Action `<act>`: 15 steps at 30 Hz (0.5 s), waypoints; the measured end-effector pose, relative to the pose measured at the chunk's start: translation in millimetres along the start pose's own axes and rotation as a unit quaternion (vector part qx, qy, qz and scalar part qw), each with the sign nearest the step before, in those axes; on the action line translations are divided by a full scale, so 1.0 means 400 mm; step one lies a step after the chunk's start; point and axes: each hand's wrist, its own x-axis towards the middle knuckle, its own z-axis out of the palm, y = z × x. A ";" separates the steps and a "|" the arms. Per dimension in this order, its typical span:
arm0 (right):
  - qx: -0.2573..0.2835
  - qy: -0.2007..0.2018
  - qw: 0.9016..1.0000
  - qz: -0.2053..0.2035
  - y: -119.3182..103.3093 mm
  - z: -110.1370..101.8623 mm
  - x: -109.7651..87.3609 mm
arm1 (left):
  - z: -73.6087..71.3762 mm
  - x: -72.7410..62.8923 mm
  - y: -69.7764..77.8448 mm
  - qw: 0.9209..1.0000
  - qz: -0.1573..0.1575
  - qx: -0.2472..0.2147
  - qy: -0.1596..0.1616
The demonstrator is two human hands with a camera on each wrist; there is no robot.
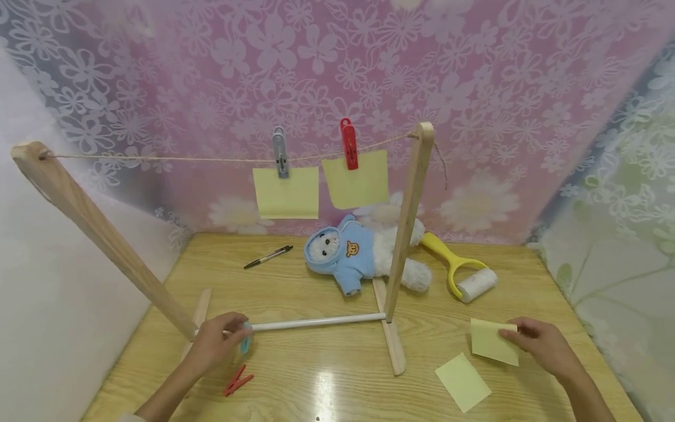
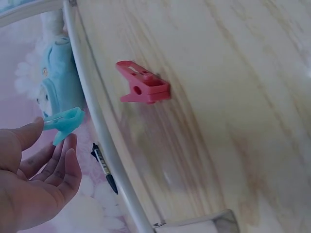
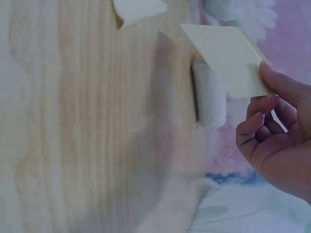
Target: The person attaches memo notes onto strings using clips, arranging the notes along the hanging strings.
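Note:
My left hand (image 1: 236,335) pinches a light blue clothespin (image 1: 245,341) just over the white bottom rod (image 1: 316,322) of a wooden drying rack. In the left wrist view the blue clothespin (image 2: 64,121) sits at the thumb tip of that hand (image 2: 54,138), with the other fingers loosely spread. A red clothespin (image 1: 237,381) (image 2: 144,89) lies on the table close by. My right hand (image 1: 510,335) (image 3: 260,87) pinches a yellow sticky note (image 1: 493,341) (image 3: 226,58) by one edge, lifted off the table. A second yellow note (image 1: 463,382) lies flat in front of it.
A string between two wooden posts (image 1: 408,223) carries a grey clip (image 1: 280,152) and a red clip (image 1: 348,143), each holding a yellow note. Behind the rack lie a teddy bear in a blue hoodie (image 1: 358,252), a pen (image 1: 268,257) and a yellow lint roller (image 1: 466,275). Flowered walls enclose the table.

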 end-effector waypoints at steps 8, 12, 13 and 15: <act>0.021 0.015 0.998 -0.053 -0.081 -0.002 -0.012 | -0.029 -0.004 0.028 0.999 0.032 0.018 0.028; 0.046 0.003 0.995 -0.086 -0.125 0.004 -0.018 | -0.049 0.000 0.047 0.997 0.062 0.025 0.038; 0.055 -0.002 0.994 -0.094 -0.135 0.007 -0.019 | -0.054 0.001 0.052 0.996 0.070 0.024 0.040; 0.077 -0.013 0.991 -0.112 -0.155 0.014 -0.022 | -0.064 0.005 0.062 0.995 0.086 0.023 0.045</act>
